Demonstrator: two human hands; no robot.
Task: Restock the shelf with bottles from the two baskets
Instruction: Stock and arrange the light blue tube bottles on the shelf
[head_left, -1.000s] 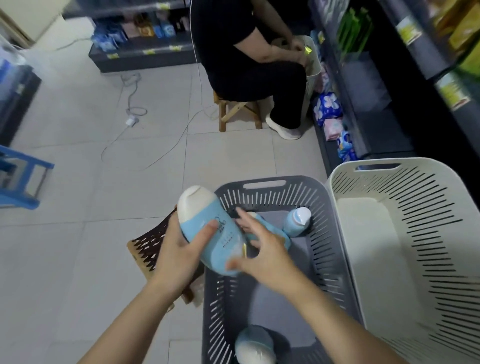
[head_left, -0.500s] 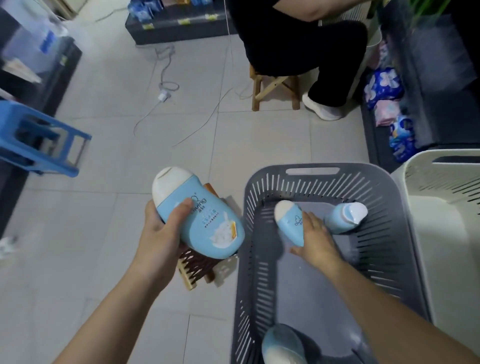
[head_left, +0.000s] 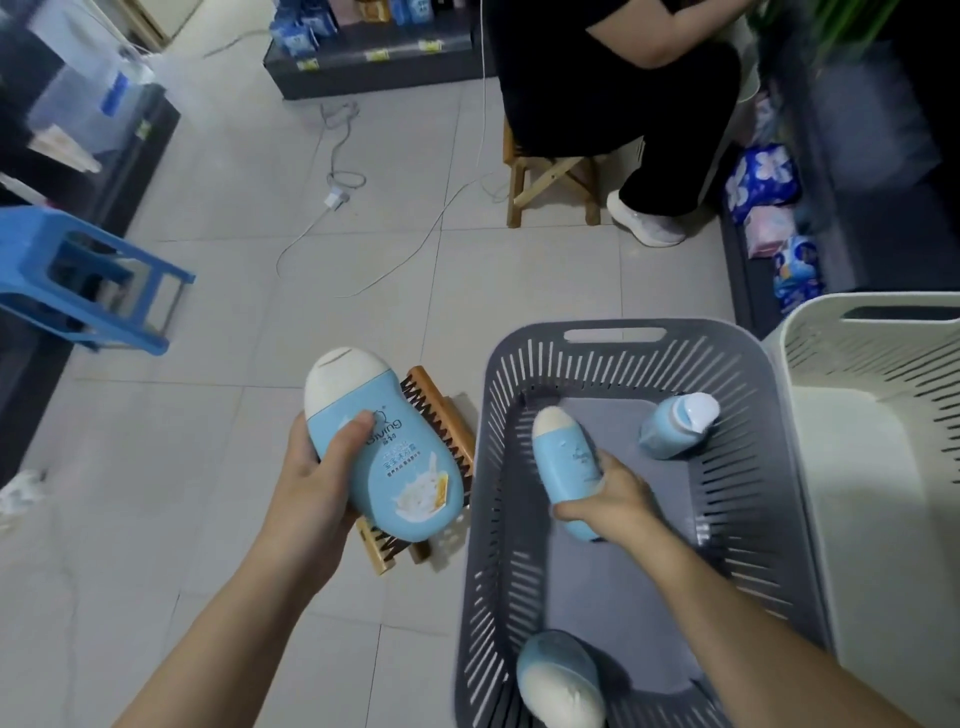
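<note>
The big bottle (head_left: 395, 457) is out of the baskets, up in the air over the floor (head_left: 208, 415). It's a fat, rounded, glossy pale-blue plastic thing with a smooth white dome cap, tilted with the cap pointing away. The left hand (head_left: 311, 483) has it round the neck end, thumb pressed across the label and fingers wrapped behind.

Just to its right, the right hand (head_left: 618, 499) is down inside the grey basket (head_left: 727, 332), curled around a second bottle (head_left: 563, 457), same blue body with a white cap (I can't tell if it's clear of the basket bottom). A third bottle (head_left: 675, 428) lies on its side near the far right corner of that basket. A fourth bottle (head_left: 561, 680) sits at the near end, cap towards the camera and a bit blurry.

The grey basket is matte plastic with slotted walls and a cut-out handle. A white basket (head_left: 893, 300) of the same slatted build stands right against its right side. Under the big bottle there's a low wooden slatted stool (head_left: 441, 410).

Further out, the dark shelf (head_left: 883, 218) runs along the right with soft printed packs (head_left: 763, 182) at the bottom. A person (head_left: 597, 78) in black sits on a wooden stool (head_left: 545, 182). A thin white cable (head_left: 337, 156) snakes over the pale tiles, and a blue plastic stool (head_left: 78, 270) stands off to the left.
</note>
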